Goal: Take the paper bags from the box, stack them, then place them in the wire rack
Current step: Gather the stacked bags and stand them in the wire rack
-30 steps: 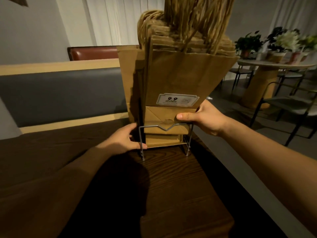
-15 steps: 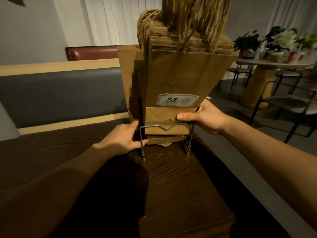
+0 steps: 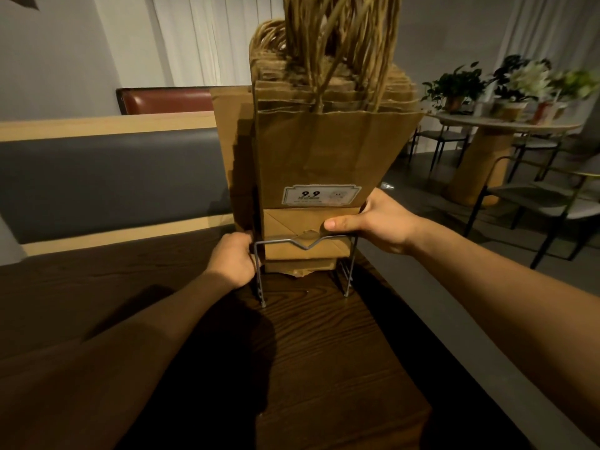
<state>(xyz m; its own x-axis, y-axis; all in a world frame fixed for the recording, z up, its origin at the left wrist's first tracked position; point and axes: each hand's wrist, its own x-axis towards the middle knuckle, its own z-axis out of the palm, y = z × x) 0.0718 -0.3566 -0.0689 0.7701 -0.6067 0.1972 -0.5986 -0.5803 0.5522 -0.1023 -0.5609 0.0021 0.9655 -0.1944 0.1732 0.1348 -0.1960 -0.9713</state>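
On the counter, my left hand has shifted to clasp the wire rack; right fingers pinch the paper bags, nearly seated.

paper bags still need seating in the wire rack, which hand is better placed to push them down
Probably the right hand: it grips the paper bags above the wire rack. The left hand holds the rack's left post, steadying it.

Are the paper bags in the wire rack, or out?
In: the paper bags stand upright, their bottoms behind the wire rack front bar.
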